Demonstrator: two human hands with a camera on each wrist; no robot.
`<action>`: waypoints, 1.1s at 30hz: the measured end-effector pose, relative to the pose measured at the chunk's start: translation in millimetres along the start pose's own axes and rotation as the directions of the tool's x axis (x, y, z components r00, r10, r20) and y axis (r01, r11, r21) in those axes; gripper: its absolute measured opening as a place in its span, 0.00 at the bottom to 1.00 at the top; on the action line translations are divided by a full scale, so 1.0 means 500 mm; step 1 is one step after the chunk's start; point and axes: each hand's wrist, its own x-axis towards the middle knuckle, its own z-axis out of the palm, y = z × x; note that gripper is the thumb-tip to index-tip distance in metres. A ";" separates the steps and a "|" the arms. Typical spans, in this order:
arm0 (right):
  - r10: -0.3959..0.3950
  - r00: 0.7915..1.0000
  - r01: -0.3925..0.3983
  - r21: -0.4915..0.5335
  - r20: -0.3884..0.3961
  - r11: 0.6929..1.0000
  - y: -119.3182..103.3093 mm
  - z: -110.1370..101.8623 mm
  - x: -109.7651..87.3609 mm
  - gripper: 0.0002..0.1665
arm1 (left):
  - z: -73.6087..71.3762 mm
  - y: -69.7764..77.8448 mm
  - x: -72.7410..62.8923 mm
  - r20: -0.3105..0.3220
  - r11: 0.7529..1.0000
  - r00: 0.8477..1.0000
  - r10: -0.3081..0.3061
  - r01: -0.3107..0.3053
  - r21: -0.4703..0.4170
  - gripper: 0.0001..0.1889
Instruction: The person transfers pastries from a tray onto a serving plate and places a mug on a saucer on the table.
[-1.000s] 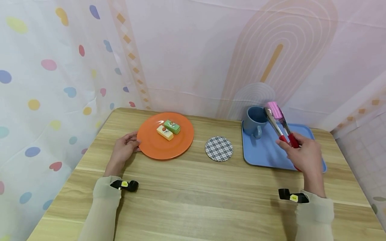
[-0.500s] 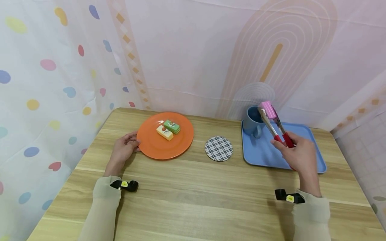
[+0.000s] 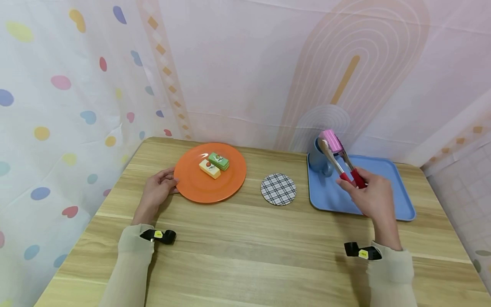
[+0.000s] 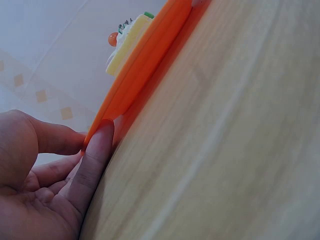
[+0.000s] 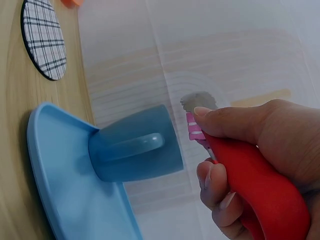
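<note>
My left hand (image 3: 155, 189) pinches the left rim of an orange plate (image 3: 192, 183). In the left wrist view that rim (image 4: 95, 131) is raised slightly off the table. On the plate lie a yellow cake-like block (image 3: 209, 169) and a green one (image 3: 219, 161), side by side. My right hand (image 3: 375, 198) grips red-handled metal tongs (image 5: 260, 185). Their tips hold a pink striped piece (image 3: 330, 140) over the blue mug (image 3: 316, 160). In the right wrist view the mug (image 5: 135, 145) stands upright on the tray, and the piece is apart from it.
A blue tray (image 3: 333, 198) lies at the right of the wooden table (image 3: 245, 256), with the mug in its back left corner. A round checked coaster (image 3: 278, 189) lies between plate and tray. A patterned curtain (image 3: 238, 72) hangs behind the table's back edge.
My right hand has moved left with the tongs, bringing the pink piece from the mug's right side to above its opening. My left hand and the plate stay put.
</note>
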 end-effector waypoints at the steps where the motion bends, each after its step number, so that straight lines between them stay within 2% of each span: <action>1: -0.004 1.000 0.004 0.001 0.000 1.000 -0.001 0.001 0.000 0.41 | 0.000 0.000 0.000 0.001 1.000 1.000 0.002 -0.002 -0.002 0.28; 11: -0.046 0.999 0.046 0.037 0.009 0.998 -0.015 0.015 -0.003 0.42 | -0.003 0.002 0.002 0.012 1.000 1.000 -0.008 0.009 -0.029 0.28; 33: -0.118 0.990 0.113 0.068 0.081 0.991 -0.050 0.061 -0.008 0.38 | -0.002 -0.001 -0.002 0.011 1.000 1.000 0.018 -0.018 -0.006 0.27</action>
